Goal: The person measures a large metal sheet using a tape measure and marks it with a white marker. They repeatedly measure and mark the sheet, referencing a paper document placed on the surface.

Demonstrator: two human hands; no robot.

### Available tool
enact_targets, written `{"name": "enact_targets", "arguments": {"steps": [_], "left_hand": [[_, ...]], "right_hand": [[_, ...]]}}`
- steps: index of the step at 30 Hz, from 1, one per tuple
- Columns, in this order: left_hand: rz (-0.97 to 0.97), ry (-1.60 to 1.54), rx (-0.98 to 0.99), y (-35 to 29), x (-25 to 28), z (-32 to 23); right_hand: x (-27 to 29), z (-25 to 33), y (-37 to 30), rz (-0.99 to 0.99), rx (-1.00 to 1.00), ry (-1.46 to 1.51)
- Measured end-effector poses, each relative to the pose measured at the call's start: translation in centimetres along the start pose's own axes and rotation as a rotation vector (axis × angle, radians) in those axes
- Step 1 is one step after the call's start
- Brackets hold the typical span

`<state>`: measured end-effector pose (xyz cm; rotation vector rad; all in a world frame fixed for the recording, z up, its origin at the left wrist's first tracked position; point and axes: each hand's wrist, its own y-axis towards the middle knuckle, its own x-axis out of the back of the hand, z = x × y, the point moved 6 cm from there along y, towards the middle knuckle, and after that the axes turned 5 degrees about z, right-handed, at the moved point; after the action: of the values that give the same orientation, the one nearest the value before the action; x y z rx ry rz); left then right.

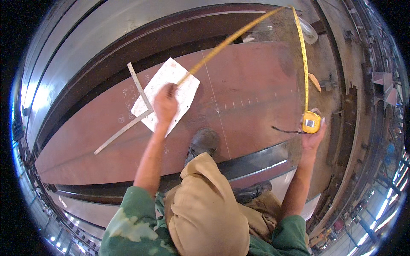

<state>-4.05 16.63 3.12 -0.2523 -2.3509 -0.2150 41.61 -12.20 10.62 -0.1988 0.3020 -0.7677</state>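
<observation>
My right hand [314,135] is closed round the yellow case of a tape measure [311,123], with its dark wrist strap hanging to the left. From the case the yellow blade [304,59] rises to a bend near the top edge, then slants down to my left hand [165,104]. That hand is closed on the blade's free end, slightly blurred, above a white paper sheet [181,96] with markings. Beside it a metal square [124,131] lies partly on the sheet. Under both is a reddish-brown steel plate [252,81] bearing chalk writing, a long line and several short tick marks.
My dark shoe [204,143] stands on the plate near its lower edge. Long steel beams [128,40] run behind it, and another dark beam [256,164] lies nearer. To the right are a clear plastic bottle [308,32], a small orange-tan piece [315,82] and brown steel sections [348,123].
</observation>
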Motion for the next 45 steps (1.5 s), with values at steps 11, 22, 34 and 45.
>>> {"name": "enact_targets", "arguments": {"steps": [11,22,34,45], "left_hand": [[0.141,0.284,-0.213,16.0,15.9,14.6],[0.466,0.309,-0.244,20.0,16.7,16.0],[1.024,-0.05,-0.575,-1.7,-4.3,-12.4],[1.04,0.076,-0.454,-8.2,-6.2,-10.9]], "right_hand": [[17.3,13.7,-1.2,0.284,-0.424,-0.221],[18.3,16.1,-4.9,0.582,-0.346,-0.517],[-3.9,2.7,-3.8,0.867,-0.56,-0.833],[-8.7,-2.6,-6.6,1.044,-0.369,-1.316]]}}
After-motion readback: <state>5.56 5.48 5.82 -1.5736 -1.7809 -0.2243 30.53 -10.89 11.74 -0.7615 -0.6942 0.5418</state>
